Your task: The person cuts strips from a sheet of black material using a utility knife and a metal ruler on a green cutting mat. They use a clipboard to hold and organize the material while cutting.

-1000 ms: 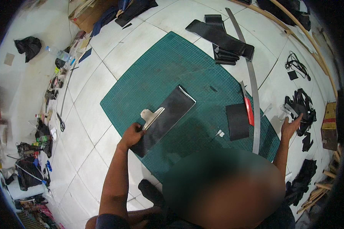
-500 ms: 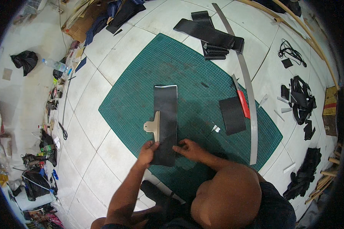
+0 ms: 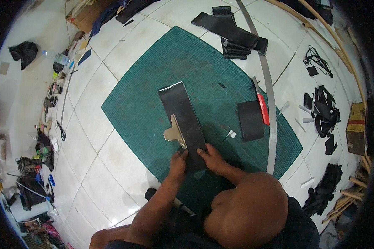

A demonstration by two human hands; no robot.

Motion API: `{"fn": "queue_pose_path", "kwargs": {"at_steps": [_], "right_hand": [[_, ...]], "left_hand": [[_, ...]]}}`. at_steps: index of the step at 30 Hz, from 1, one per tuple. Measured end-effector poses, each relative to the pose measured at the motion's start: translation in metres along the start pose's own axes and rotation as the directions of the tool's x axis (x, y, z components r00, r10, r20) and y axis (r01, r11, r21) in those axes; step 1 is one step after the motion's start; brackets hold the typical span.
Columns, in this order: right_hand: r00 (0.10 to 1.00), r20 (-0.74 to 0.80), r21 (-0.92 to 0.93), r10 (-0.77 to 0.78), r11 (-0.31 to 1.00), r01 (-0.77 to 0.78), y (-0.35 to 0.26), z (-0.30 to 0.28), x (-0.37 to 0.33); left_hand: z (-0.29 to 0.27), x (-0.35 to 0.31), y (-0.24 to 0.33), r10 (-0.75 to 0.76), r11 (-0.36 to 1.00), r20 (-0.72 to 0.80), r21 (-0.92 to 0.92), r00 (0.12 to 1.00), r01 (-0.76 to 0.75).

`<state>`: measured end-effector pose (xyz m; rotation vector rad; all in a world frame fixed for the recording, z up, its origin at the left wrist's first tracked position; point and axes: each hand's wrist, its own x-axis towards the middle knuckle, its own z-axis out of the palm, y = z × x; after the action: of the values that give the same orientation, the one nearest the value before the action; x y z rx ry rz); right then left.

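Observation:
A long black strip (image 3: pixel 184 106) with a pale edge at its far end is held tilted over the green cutting mat (image 3: pixel 131 99). Its left edge is gripped by a wide metal bulldog clip (image 3: pixel 175 131). Just below the clip, my left hand (image 3: pixel 178 164) pinches the strip's left side. My right hand (image 3: pixel 212 159) grips the opposite side, thumb on top; the fingers underneath are hidden. A black rectangular piece (image 3: pixel 250 120) lies to the right on the mat, with a red-handled cutter (image 3: pixel 262 108) beside it.
A long metal ruler (image 3: pixel 271 99) crosses the mat's right edge. Folded black strips (image 3: pixel 230 34) lie on the tiles beyond. Black straps (image 3: pixel 325 110) and scraps lie at the right, scissors (image 3: pixel 61 131) at the left. A small white scrap (image 3: pixel 232 134) rests on the mat.
The strip with its clip has turned, its far end swinging left and its near end right. My left hand moved right with it, and my right hand took a firmer hold.

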<state>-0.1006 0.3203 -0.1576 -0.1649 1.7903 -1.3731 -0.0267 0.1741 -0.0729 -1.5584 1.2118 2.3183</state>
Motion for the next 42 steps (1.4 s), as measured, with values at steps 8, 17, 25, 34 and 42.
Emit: {"fn": "queue_pose_path", "kwargs": {"at_steps": [8,17,25,34,42], "right_hand": [[0.830,0.173,-0.614,-0.530,0.601,0.512,-0.145,-0.049,0.022],[0.453,0.808,-0.385,-0.378,0.243,0.890,-0.153,0.017,0.112],[0.488,0.836,-0.441,-0.251,0.221,0.870,-0.140,0.054,0.118],[0.508,0.814,-0.480,-0.281,0.167,0.861,-0.175,0.001,0.170],[0.581,0.746,-0.587,-0.326,0.090,0.804,-0.210,-0.064,0.201]], "left_hand": [[-0.066,-0.003,0.003,0.119,0.868,0.013,0.485,0.993,-0.110],[-0.068,-0.019,0.009,0.335,0.567,0.226,0.726,0.914,-0.388],[-0.064,-0.022,0.008,0.347,0.529,0.255,0.741,0.902,-0.413],[-0.071,-0.025,0.010,0.271,0.614,0.191,0.721,0.943,-0.322],[-0.065,-0.026,0.019,0.256,0.557,0.197,0.770,0.946,-0.311]]}}
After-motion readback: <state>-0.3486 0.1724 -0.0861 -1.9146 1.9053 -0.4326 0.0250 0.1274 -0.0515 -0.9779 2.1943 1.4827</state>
